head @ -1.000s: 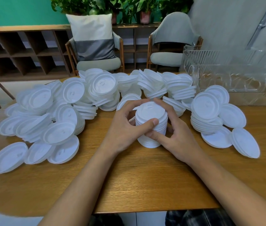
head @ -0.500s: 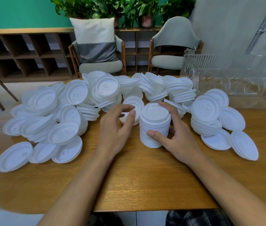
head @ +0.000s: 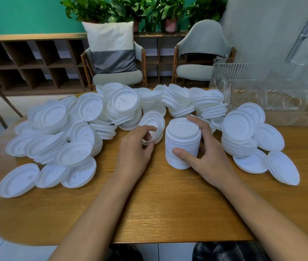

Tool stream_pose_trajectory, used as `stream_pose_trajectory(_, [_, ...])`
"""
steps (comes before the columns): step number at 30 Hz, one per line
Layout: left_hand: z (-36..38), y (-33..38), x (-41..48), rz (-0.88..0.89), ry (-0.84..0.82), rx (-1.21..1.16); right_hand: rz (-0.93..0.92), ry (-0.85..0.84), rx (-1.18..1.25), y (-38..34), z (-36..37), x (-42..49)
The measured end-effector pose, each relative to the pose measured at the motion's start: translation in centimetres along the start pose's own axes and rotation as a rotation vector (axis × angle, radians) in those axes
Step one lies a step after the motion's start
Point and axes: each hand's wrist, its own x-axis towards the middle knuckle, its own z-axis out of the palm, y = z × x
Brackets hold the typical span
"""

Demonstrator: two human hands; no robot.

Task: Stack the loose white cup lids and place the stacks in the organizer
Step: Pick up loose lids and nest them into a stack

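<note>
A tall stack of white cup lids [head: 182, 142] stands upright at the table's centre. My right hand [head: 204, 155] grips it, thumb on the front and fingers round the back. Just left of it, my left hand [head: 136, 149] pinches a small tilted bunch of lids [head: 154, 125] lying on the table. Loose white lids [head: 70, 132] lie heaped across the left and back of the table. A clear plastic organizer [head: 262, 91] stands at the back right, with nothing in it that I can see.
A shorter lid stack [head: 239, 136] and single lids [head: 283, 167] lie right of my right hand. The round wooden table [head: 168, 204] has bare surface in front. Two chairs [head: 115, 72] and shelving stand behind the table.
My left hand has left the tall stack and moved left onto the small bunch of lids, closing on it. My right hand keeps its hold on the tall stack.
</note>
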Motion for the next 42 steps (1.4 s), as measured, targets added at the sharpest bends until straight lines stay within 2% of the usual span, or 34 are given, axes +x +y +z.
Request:
stream_pose_trajectory(7, [-1.4,1.8,0.3,-0.102,0.153,-0.215,-0.016,0.025,0.013,0.1,0.3,0.1])
stream_pose_trajectory(10, [-2.3,2.7,0.7,-0.203,0.222,-0.472,-0.017,0.044,0.040,0.0,0.5,0.4])
stream_pose_trajectory(13, [-3.0,3.7,0.8,-0.274,0.172,-0.712,-0.030,0.051,0.053,0.1,0.5,0.4])
stream_pose_trajectory(17, [-3.1,4.4,0.9,-0.289,0.032,-0.848,-0.078,0.046,0.040,0.0,0.5,0.5])
stream_pose_trajectory(22, [-1.9,4.5,0.9,-0.192,-0.049,-0.729,-0.116,0.040,-0.001,0.0,0.6,0.7])
stream_pose_trajectory(29, [-0.3,4.0,0.8,-0.165,-0.088,-0.581,-0.128,0.016,-0.001,0.0,0.6,0.5])
stream_pose_trajectory(34, [-0.8,4.3,0.3,-0.170,-0.219,-0.663,-0.110,0.011,0.024,-0.1,0.6,0.4])
stream_pose_trajectory(42, [-0.9,4.9,0.7,-0.176,-0.175,-0.678,-0.087,-0.017,0.066,-0.4,0.6,0.3])
